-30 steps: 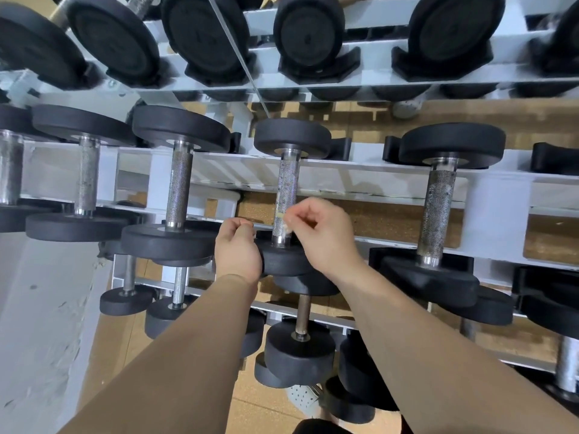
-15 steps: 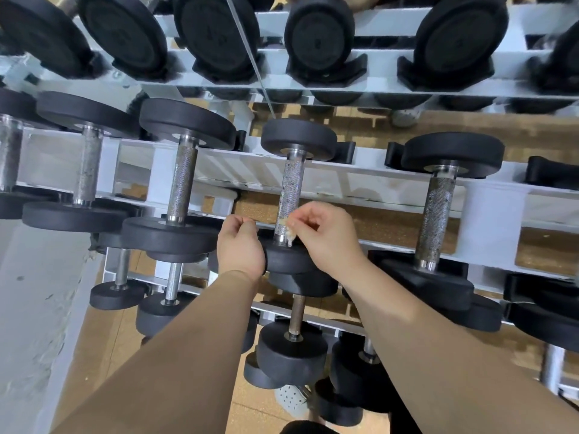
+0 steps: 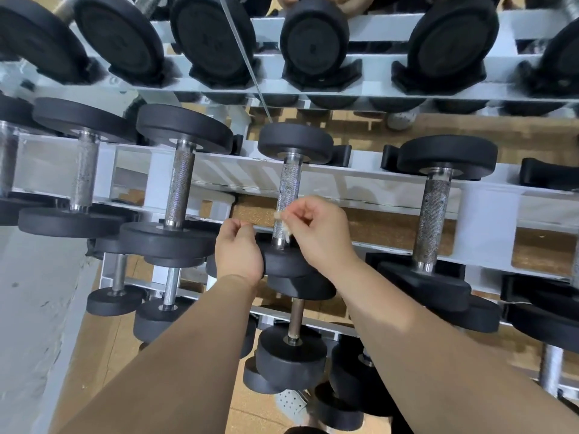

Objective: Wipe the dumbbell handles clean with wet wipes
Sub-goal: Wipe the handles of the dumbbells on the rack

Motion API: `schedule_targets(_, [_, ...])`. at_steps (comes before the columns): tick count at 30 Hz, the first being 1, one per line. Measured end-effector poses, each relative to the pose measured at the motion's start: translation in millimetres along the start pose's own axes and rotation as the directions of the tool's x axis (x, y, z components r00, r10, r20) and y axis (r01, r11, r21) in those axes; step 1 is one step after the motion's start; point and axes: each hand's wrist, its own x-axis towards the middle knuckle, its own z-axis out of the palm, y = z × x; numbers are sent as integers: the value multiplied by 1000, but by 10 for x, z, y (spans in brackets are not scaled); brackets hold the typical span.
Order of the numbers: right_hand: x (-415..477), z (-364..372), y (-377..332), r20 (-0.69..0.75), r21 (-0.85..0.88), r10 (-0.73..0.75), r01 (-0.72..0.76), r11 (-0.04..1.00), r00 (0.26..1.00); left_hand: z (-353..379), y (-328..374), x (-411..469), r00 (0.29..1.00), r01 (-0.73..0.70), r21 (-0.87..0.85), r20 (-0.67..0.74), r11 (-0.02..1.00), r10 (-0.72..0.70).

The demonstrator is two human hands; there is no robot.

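1. Two hands work at one dumbbell [image 3: 291,195] on the middle tier of the white rack [image 3: 488,214]. Its neighbours on either side lie parallel to it.
2. Its knurled handle [image 3: 289,186] runs straight away from us. The near head [image 3: 282,266] sits under our wrists and the far head [image 3: 296,142] is up-frame.
3. Our right hand [image 3: 316,233] is the nearer one to the handle. Its thumb and forefinger are curled in a pinch on a small, crumpled wet wipe [image 3: 285,235].
4. The wipe touches the handle at its near end, just above the near head, on the handle's right face.
5. Our left hand [image 3: 239,252] lies left of the handle, against the rim of the near head, with its fingers curled. We cannot tell whether it holds anything.
6. Judgement: nearly all of the knurled length lies beyond the right fingertips, toward the far head. The coming stroke should therefore run along the long axis, away from us.
7. Risk, as we judge it: the wipe is a small scrap and may snag or shred on the knurling.
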Motion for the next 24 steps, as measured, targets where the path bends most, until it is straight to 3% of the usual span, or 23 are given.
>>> schedule_targets(5, [518,94,-155,-274,-42,-38,27,999,961,1,-3,7,1000,18,-14,4,1000,-18])
schedule_targets(12, [7,-54,88,28,-125,-77,80,989,997,-3,0,-5,1000,15,4,3,1000,-15])
schedule_targets(14, [102,-33,45,22,-174,-129,131,976,991,-5,3,-11,1000,15,-4,1,1000,-15])
schedule_targets(19, [478,73,-128,-186,-253,-176,126,959,967,1,-22,14,1000,17,-3,2,1000,-17])
schedule_targets(21, [374,55,-121,-151,-305,-182,129,943,972,23,-54,7,1000,24,5,-9,1000,-24])
schedule_targets(24, [52,-52,-70,27,-373,-204,199,906,979,70,-31,-55,999,9,18,-38,1000,-8])
